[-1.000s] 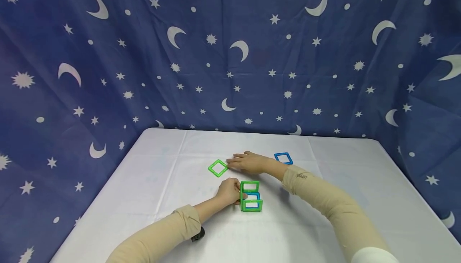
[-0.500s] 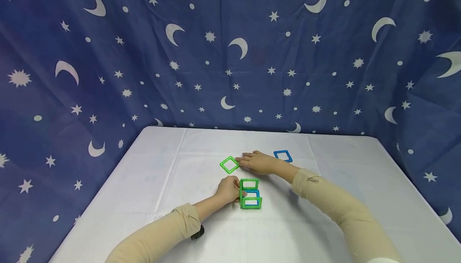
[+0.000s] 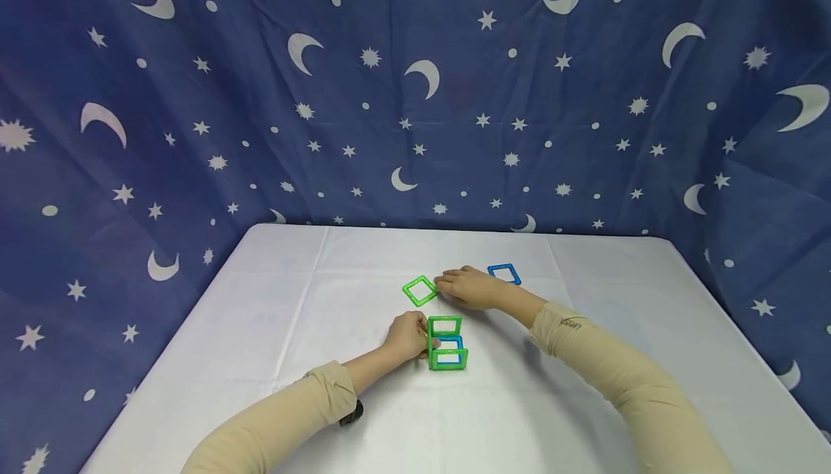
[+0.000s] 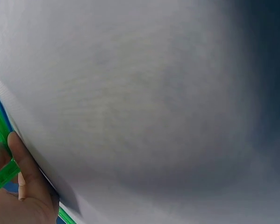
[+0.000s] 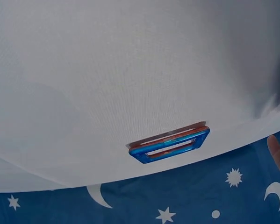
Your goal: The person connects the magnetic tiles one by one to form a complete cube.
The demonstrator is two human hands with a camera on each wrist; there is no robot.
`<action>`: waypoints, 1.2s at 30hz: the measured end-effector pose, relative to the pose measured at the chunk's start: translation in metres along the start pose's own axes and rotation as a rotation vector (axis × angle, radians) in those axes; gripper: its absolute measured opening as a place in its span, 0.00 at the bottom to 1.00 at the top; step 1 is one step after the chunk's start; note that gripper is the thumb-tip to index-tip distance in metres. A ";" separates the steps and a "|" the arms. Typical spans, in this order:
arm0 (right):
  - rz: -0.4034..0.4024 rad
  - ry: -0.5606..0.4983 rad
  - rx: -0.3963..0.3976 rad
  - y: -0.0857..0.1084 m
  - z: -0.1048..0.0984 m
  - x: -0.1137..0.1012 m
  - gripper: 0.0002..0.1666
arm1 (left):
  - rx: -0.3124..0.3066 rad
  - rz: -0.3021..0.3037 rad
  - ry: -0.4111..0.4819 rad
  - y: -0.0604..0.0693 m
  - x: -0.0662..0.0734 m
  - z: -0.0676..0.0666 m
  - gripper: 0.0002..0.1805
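In the head view my left hand (image 3: 406,336) grips the left wall of a small box shape made of square magnetic frame tiles. Its upright green tiles (image 3: 448,366) stand round a blue tile (image 3: 462,342) lying at the bottom; the right side and top are open. The left wrist view shows fingers and thumb (image 4: 31,184) round a green tile (image 4: 7,173). Farther back, my right hand (image 3: 474,288) lies low over the table, its fingertips at the right corner of a flat, loose green square tile (image 3: 410,297). Its fingers look extended.
A loose blue square tile (image 3: 500,267) lies behind the right hand; the right wrist view shows this blue tile (image 5: 144,156) with a reddish edge. A white cloth (image 3: 305,257) covers the table, with a dark blue star-and-moon curtain (image 3: 363,128) behind it.
The right hand has drawn the loose green tile to the right across the cloth. My left hand keeps its hold on the box shape. The head view has tilted slightly.
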State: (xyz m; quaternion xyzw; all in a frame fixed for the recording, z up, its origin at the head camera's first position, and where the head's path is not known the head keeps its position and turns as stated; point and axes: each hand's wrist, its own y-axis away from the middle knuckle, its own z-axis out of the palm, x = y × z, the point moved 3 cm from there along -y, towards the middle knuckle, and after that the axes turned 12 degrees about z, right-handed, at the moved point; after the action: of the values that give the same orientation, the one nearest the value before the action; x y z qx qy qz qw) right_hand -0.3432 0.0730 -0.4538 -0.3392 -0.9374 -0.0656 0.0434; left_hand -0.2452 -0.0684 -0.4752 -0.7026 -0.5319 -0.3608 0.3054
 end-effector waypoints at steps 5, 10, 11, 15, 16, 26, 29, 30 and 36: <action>0.031 0.029 0.014 -0.004 0.002 -0.001 0.25 | -0.003 -0.010 -0.001 0.001 -0.002 -0.001 0.12; 0.052 -0.021 0.022 -0.007 0.004 0.000 0.28 | -0.007 -0.008 -0.009 0.001 -0.002 -0.001 0.12; 0.052 -0.037 0.020 -0.008 0.004 0.000 0.28 | -0.008 -0.009 -0.012 0.001 -0.002 -0.001 0.12; 0.052 -0.112 -0.008 -0.013 0.005 0.000 0.28 | -0.006 -0.012 -0.013 0.000 -0.002 0.000 0.12; 0.049 -0.118 -0.015 -0.014 0.006 -0.001 0.28 | -0.006 -0.011 -0.013 0.000 -0.002 0.000 0.12; 0.046 -0.173 -0.047 -0.028 0.002 -0.004 0.35 | -0.012 0.005 -0.007 0.000 -0.003 -0.001 0.12; 0.043 -0.222 -0.091 -0.032 -0.002 -0.004 0.36 | -0.016 0.004 -0.003 -0.001 -0.002 -0.001 0.12; 0.039 -0.231 -0.108 -0.034 -0.003 -0.005 0.36 | -0.016 0.007 -0.003 -0.001 -0.002 -0.001 0.12; 0.028 -0.298 -0.170 -0.040 -0.005 -0.007 0.38 | -0.013 0.012 0.001 0.000 -0.002 0.000 0.12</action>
State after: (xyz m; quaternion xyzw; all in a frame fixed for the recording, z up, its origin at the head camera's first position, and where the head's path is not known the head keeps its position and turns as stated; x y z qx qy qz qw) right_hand -0.3632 0.0370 -0.4535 -0.3609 -0.9197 -0.0930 -0.1240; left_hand -0.2456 -0.0697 -0.4765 -0.7076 -0.5251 -0.3629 0.3031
